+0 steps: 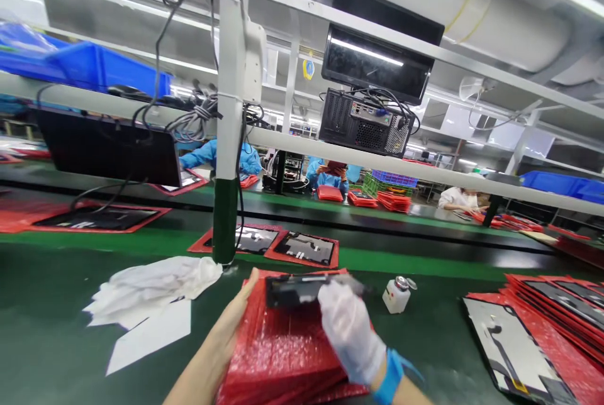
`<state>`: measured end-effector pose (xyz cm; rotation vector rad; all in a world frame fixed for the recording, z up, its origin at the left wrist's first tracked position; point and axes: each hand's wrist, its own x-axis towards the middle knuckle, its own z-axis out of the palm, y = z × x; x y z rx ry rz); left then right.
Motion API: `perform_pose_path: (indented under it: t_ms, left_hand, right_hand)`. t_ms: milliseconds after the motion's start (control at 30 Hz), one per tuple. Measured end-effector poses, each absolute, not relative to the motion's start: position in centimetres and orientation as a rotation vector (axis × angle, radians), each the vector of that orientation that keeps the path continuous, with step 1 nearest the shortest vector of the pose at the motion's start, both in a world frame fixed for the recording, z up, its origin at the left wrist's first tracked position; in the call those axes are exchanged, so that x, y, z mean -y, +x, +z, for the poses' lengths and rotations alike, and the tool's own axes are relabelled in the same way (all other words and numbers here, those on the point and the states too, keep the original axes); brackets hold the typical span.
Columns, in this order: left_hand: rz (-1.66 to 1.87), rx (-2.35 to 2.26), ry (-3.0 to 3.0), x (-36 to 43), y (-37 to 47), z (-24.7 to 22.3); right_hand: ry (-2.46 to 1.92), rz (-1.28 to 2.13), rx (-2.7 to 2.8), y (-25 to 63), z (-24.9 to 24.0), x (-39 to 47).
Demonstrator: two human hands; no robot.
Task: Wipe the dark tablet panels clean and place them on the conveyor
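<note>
In front of me lies a stack of red bubble-wrap bags (278, 348). My left hand (232, 320), bare, grips the left edge of the top bag, its fingers partly hidden by the red film. A dark tablet screen panel (292, 290), smeared by motion, is at the top bag's far end. My right hand (349, 329), in a white glove with a blue wrist strap (392, 375), holds this panel by its right part. Whether the panel is partly inside the bag I cannot tell.
A white dispenser bottle (397, 295) stands right of the stack. Crumpled white cloth (155, 285) and a white sheet (151, 337) lie left. Further right are a screen panel (514, 345) and piled red bags (561, 304). A post (226, 204) rises ahead; people sit beyond.
</note>
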<state>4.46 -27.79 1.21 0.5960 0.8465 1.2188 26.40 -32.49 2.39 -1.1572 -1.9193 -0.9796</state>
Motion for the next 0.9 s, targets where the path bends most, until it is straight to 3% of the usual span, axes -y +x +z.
perform_pose_path:
  t_ms: [167, 500, 767, 900]
  left_hand:
    - [1.322, -0.900, 0.719, 29.0, 4.6, 0.9]
    - [1.579, -1.103, 1.001, 29.4, 4.7, -1.1]
    - [1.604, -1.139, 0.950, 28.8, 4.6, -1.9]
    - [1.597, -1.123, 0.949, 29.3, 5.0, -0.9]
  right_hand:
    - [-0.935, -0.523, 1.894, 27.2, -3.2, 33.3]
    - [-1.032, -0.182, 1.842, 21.1, 2.8, 25.7]
    - [-1.343, -0.448, 1.780, 29.9, -2.4, 30.1]
    - [-1.374, -0.469, 1.877, 26.8, -5.5, 32.5]
